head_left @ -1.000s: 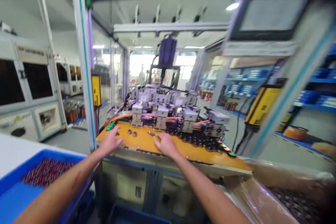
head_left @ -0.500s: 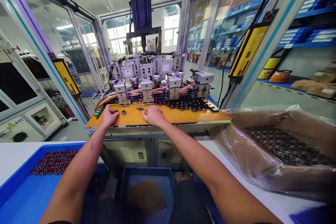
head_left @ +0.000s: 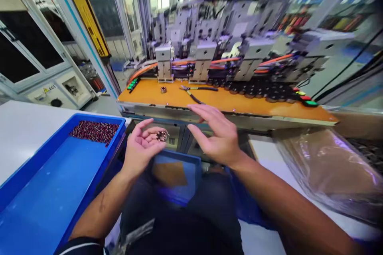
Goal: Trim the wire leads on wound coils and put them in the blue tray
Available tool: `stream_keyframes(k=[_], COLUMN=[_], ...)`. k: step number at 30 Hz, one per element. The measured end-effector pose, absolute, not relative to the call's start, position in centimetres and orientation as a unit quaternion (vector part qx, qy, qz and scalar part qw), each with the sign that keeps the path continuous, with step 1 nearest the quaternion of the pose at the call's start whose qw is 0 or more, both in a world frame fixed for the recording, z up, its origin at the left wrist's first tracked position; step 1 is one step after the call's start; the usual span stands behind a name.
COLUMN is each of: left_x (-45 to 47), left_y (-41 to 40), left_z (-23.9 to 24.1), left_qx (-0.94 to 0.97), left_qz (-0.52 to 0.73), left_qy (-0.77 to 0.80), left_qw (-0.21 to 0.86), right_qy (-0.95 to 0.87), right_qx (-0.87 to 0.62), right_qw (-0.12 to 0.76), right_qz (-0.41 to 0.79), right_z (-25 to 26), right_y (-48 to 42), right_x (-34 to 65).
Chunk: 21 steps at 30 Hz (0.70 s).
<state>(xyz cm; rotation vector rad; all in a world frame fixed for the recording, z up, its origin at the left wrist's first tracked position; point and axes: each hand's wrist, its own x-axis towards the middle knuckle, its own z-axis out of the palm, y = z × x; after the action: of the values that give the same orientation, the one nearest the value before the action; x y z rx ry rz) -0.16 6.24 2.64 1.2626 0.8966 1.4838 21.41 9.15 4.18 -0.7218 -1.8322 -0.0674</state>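
Observation:
In front of my body, off the bench's near edge, my left hand [head_left: 141,146] is closed round a small wound motor stator [head_left: 161,136], gripped at the fingertips. Facing it, my right hand [head_left: 220,135] holds nothing; its thumb and fingers are apart. A second stator [head_left: 163,89] rests on the orange bench top [head_left: 143,95], towards the left end. Pliers [head_left: 206,88] with dark and yellow handles lie spread on the same bench top, beyond my right hand.
Behind the bench top stands a winding machine [head_left: 203,51] with several heads. Dark round cores [head_left: 254,89] line its front. To the left, a blue tray [head_left: 60,175] contains a batch of stators [head_left: 94,131]. A plastic-lined carton [head_left: 332,159] is on the right, a blue bin [head_left: 191,161] below.
Both hands have drawn back from the bench top towards my body. My left hand has brought the stator along; my right hand has left the pliers. The view has turned left and down.

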Motion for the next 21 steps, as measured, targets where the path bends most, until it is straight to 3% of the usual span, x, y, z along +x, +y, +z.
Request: stream_keyframes(k=[2, 6, 9, 15, 21], left_x=[0.4, 0.6, 0.5, 1.2, 1.8], left_y=[3.5, 0.9, 0.7, 1.2, 1.6], left_z=[1.9, 1.1, 0.7, -0.1, -0.8], left_qx=[0.573, 0.653, 0.649, 0.585, 0.583], left_qz=[0.596, 0.571, 0.553, 0.525, 0.583], left_qy=[0.325, 0.292, 0.288, 0.29, 0.317], left_qw=[0.459, 0.404, 0.436, 0.546, 0.469], right_qy=[-0.823, -0.918, -0.93, -0.928, -0.878], right_qx=[-0.24, -0.225, -0.246, -0.281, -0.324], right_qw=[0.514, 0.327, 0.263, 0.237, 0.294], right_qz=[-0.009, -0.029, -0.069, 0.061, 0.193], right_z=[5.4, 6.6, 5.6, 3.8, 3.7], right_y=[5.9, 3.1, 3.1, 2.7, 0.6], right_x=[21.7, 22.3, 22.6, 22.2, 21.8])
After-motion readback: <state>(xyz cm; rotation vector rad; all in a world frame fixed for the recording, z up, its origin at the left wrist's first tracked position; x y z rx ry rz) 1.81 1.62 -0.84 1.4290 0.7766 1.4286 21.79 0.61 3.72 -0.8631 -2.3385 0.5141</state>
